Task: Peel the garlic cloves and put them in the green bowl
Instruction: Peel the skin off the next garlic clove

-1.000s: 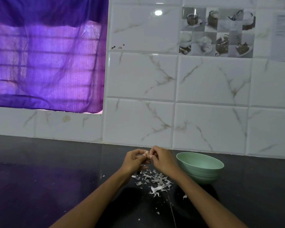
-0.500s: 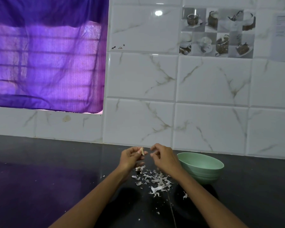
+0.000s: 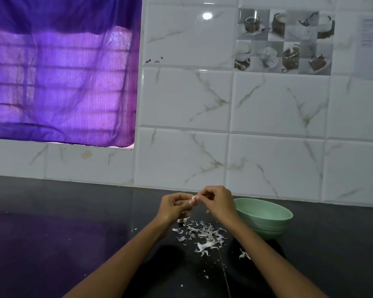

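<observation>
**Two hands hold one garlic clove above the peels**

Both forearms come in from the bottom edge and meet over the dark counter (image 3: 73, 244), a little in front of the tiled wall (image 3: 278, 158). The left hand (image 3: 173, 208) is raised above the counter with the wrist slightly bent, and its fingers are curled inward. It holds a small pale garlic clove (image 3: 193, 199) at the fingertips, and the clove points toward the other hand. The right hand (image 3: 219, 204) is just beside it, at almost the same height. Its fingers are also curled, and the thumb and first finger pinch the end of the same clove, so the two hands touch at this point. It is too small to tell how much skin is on the clove.

Under the hands, a heap of thin white garlic peels (image 3: 202, 235) lies scattered on the counter, and a few single pieces lie nearer to the camera. The green bowl (image 3: 265, 216) stands on the counter at the right of the right hand, very near to the wrist but not touching it. Its inside is only partly visible, and I cannot tell what is in it.

On the left side, a purple curtain (image 3: 58, 78) covers a window above the counter.
</observation>
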